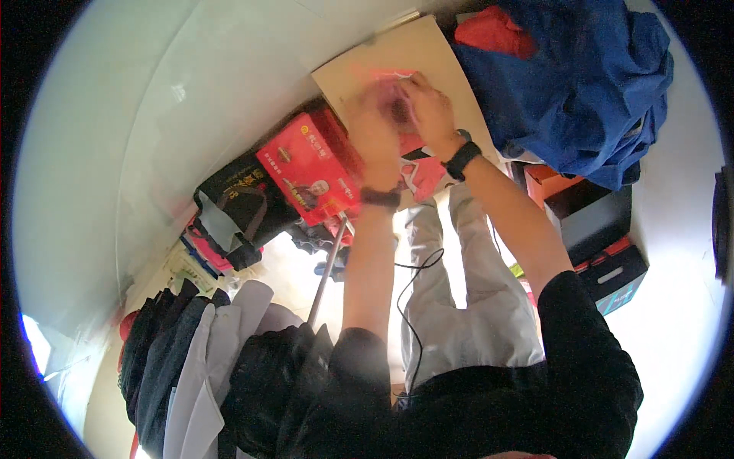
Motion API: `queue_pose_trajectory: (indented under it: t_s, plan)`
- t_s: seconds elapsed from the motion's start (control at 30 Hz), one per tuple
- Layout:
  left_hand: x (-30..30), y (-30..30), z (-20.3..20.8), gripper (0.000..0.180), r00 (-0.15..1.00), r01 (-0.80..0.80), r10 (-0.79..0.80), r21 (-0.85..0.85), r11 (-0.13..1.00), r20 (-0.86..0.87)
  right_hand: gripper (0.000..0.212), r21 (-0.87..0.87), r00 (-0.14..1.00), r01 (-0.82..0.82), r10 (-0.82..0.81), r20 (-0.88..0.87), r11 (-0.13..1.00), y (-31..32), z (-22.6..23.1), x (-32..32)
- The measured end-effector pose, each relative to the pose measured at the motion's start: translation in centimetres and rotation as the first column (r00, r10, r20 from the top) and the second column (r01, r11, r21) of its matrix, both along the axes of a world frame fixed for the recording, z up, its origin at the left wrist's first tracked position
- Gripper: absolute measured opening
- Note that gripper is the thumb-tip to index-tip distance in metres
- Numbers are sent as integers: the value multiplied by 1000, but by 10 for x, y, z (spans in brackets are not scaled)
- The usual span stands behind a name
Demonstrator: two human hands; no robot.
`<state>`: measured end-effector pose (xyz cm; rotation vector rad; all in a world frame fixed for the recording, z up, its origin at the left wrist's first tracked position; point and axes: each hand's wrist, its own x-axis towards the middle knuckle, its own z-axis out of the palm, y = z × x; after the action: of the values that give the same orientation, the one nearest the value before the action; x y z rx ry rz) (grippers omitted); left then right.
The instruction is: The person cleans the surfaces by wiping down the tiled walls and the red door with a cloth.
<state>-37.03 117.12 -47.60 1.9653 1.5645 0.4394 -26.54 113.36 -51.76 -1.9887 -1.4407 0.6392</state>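
Both my arms reach forward over a tan cardboard panel. My right hand, with a black wristband, has its fingers bent and closed at the edge of a purplish, blurred piece. On the other side of that piece is my left hand, so smeared by motion that its fingers do not show. Something flat and red lies under the hands, partly covered by them. Just below it, nearer to me, is a pinkish-red item with white strips.
A red printed box and a black bag stand left of my arms. Blue clothing is heaped at far right, above dark boxes. Hanging clothes and a metal rod are at near left. A black cable hangs before my legs.
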Motion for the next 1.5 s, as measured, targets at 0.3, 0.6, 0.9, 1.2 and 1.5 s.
queue_pose_trajectory:
  t_s: [0.3,0.6,0.9,1.2,1.5]
  plan:
    - [-12,-77,-18,44,976,212,-207,-78,974,65,35,-206,999,-18,9,-44,978,-95,3,18]
    - [-20,-15,11,38,991,42,-41,0,999,-130,29,85,994,-85,91,-59,993,-19,19,-7]
    - [7,-57,-24,38,974,216,-208,-85,973,94,32,-49,993,58,-53,105,997,-68,14,23]
    - [-82,-144,-18,33,968,249,-243,-174,953,58,15,-471,977,-101,177,120,877,-161,5,-44]
    - [-83,-119,131,45,928,367,-336,-246,897,162,22,-86,1000,-19,21,20,996,-168,165,-43]
